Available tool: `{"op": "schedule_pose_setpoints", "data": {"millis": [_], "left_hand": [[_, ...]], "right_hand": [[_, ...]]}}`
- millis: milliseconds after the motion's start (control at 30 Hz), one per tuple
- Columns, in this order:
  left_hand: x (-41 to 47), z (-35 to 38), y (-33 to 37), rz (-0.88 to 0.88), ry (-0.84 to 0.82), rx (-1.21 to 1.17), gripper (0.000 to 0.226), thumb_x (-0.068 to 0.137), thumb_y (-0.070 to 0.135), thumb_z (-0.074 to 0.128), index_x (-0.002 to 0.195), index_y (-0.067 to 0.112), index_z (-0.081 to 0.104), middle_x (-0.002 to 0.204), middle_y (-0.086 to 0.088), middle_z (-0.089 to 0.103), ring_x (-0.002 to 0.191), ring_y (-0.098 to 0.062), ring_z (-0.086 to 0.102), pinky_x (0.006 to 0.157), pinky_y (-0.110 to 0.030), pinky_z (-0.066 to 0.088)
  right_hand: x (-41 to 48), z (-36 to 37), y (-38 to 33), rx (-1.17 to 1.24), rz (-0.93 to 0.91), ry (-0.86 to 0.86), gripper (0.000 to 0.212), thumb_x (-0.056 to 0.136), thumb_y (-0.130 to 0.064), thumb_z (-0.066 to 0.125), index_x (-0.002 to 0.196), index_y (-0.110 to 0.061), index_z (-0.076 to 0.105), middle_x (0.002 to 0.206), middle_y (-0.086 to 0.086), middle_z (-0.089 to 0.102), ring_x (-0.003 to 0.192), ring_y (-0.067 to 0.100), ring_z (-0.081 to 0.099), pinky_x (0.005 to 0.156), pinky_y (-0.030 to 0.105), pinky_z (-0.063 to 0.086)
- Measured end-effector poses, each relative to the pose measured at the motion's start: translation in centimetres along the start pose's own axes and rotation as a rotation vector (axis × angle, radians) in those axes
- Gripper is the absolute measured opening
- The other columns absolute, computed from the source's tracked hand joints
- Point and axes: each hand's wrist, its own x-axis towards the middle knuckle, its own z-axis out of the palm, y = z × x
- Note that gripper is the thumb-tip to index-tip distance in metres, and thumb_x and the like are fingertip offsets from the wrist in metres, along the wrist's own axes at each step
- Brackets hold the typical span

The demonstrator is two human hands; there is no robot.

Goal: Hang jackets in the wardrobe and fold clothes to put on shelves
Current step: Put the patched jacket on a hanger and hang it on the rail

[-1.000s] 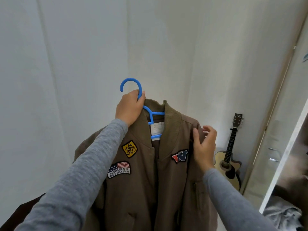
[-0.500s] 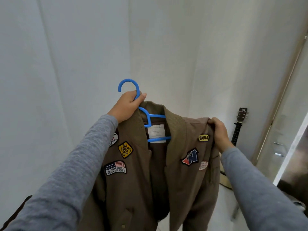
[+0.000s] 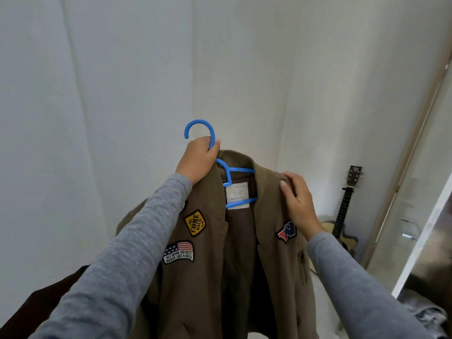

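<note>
I see the jacket [image 3: 208, 277] held up in the air before the white wall [image 3: 122, 94], in the middle of the view. It is brown, it sits on a blue hanger [image 3: 198, 121], and its front is open. The left grip [image 3: 198, 160] is closed around the neck of the hanger, just under the hook, and the hook stands free above the fingers. The right grip [image 3: 297, 204] is on the right shoulder of the jacket: the fingers bend over the top of the shoulder, the thumb lies on the front, and the cloth is pinched between them. Both arms are in gray sleeves.

A white label [image 3: 236, 195] shows inside the collar, behind the lower bar of the hanger. On the left chest there is a yellow patch [image 3: 195, 223] and under it a flag patch [image 3: 179, 252]. A red and blue patch [image 3: 287, 233] is on the right chest, partly behind the right wrist.

At the far right a guitar [image 3: 344, 211] leans upright against the wall. Some dark cloth [image 3: 49, 302] is near at the lower left. Gray clothes [image 3: 423, 311] lie at the lower right, too blurred to tell more.
</note>
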Motion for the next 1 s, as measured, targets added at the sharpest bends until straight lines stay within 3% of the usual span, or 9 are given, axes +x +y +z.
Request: {"op": "schedule_pose_setpoints", "data": {"millis": [133, 233, 333, 400, 500, 733, 833, 900, 1000], "left_hand": [[0.1, 0.6, 0.6, 0.022, -0.033, -0.006, 0.041, 0.099, 0.026, 0.043, 0.06, 0.016, 0.034, 0.056, 0.003, 0.035, 0.051, -0.008, 0.032, 0.052, -0.02, 0.03], [0.1, 1.1, 1.0, 0.05, -0.058, 0.006, 0.041, 0.099, 0.026, 0.043, 0.06, 0.017, 0.033, 0.056, 0.003, 0.035, 0.051, -0.008, 0.032, 0.052, -0.021, 0.03], [0.1, 1.1, 1.1, 0.084, -0.092, 0.032, 0.04, 0.099, 0.028, 0.042, 0.061, 0.017, 0.035, 0.056, 0.003, 0.037, 0.05, -0.009, 0.033, 0.053, -0.021, 0.032], [0.1, 0.9, 1.3, 0.109, -0.114, 0.06, 0.04, 0.099, 0.029, 0.041, 0.062, 0.018, 0.036, 0.056, 0.003, 0.039, 0.05, -0.008, 0.035, 0.053, -0.021, 0.033], [0.4, 0.6, 1.9, 0.148, -0.142, 0.087, 0.039, 0.1, 0.031, 0.04, 0.063, 0.019, 0.037, 0.056, 0.003, 0.04, 0.05, -0.01, 0.036, 0.054, -0.022, 0.034], [0.4, 0.9, 2.3, 0.209, -0.187, 0.133, 0.04, 0.098, 0.034, 0.042, 0.062, 0.019, 0.036, 0.055, 0.004, 0.039, 0.049, -0.011, 0.034, 0.054, -0.025, 0.033], [-0.1, 0.6, 1.2, 0.242, -0.194, 0.14, 0.041, 0.095, 0.043, 0.046, 0.065, 0.017, 0.04, 0.055, 0.004, 0.038, 0.048, -0.011, 0.034, 0.053, -0.026, 0.032], [-0.8, 0.2, -0.1, 0.244, -0.189, 0.192, 0.041, 0.092, 0.051, 0.046, 0.072, 0.016, 0.045, 0.056, 0.005, 0.041, 0.049, -0.011, 0.037, 0.053, -0.027, 0.033], [-2.3, -0.2, -3.1, 0.157, -0.245, 0.231, 0.043, 0.088, 0.063, 0.042, 0.085, 0.021, 0.051, 0.069, 0.006, 0.057, 0.064, -0.011, 0.054, 0.061, -0.03, 0.044]], "right_hand": [[0.6, 0.6, -1.1, -0.442, -0.284, 0.007, 0.04, 0.093, -0.049, 0.028, 0.108, -0.023, 0.055, 0.1, -0.013, 0.054, 0.099, 0.004, 0.046, 0.104, 0.035, 0.019], [1.2, 1.6, -2.8, -0.468, -0.317, -0.023, 0.032, 0.096, -0.042, 0.027, 0.088, -0.019, 0.048, 0.082, -0.006, 0.051, 0.077, 0.014, 0.046, 0.08, 0.029, 0.032], [1.5, 1.9, -3.2, -0.487, -0.345, -0.084, 0.034, 0.094, -0.043, 0.023, 0.081, -0.018, 0.043, 0.069, -0.005, 0.047, 0.06, 0.011, 0.042, 0.056, 0.023, 0.029], [1.8, 1.8, -3.7, -0.542, -0.379, -0.118, 0.036, 0.093, -0.044, 0.02, 0.08, -0.018, 0.041, 0.062, -0.01, 0.041, 0.054, 0.007, 0.038, 0.05, 0.018, 0.024], [2.1, 2.3, -4.7, -0.519, -0.366, -0.11, 0.039, 0.093, -0.044, 0.02, 0.079, -0.017, 0.045, 0.06, -0.01, 0.043, 0.052, 0.005, 0.039, 0.049, 0.018, 0.028], [2.0, 4.5, -6.2, -0.405, -0.351, -0.074, 0.048, 0.096, -0.04, 0.024, 0.068, -0.013, 0.05, 0.052, -0.005, 0.045, 0.048, 0.014, 0.043, 0.049, 0.032, 0.037], [2.1, 4.9, -6.1, -0.41, -0.289, -0.021, 0.049, 0.1, -0.037, 0.031, 0.056, -0.021, 0.044, 0.047, -0.006, 0.042, 0.043, 0.011, 0.039, 0.044, 0.029, 0.032], [2.4, 4.7, -6.0, -0.44, -0.212, 0.045, 0.051, 0.1, -0.035, 0.036, 0.051, -0.021, 0.041, 0.046, -0.005, 0.042, 0.044, 0.012, 0.039, 0.044, 0.027, 0.025], [3.1, 4.0, -5.8, -0.497, -0.117, 0.114, 0.053, 0.098, -0.039, 0.037, 0.056, -0.012, 0.055, 0.052, 0.004, 0.053, 0.051, 0.021, 0.048, 0.048, 0.027, 0.032]]}}
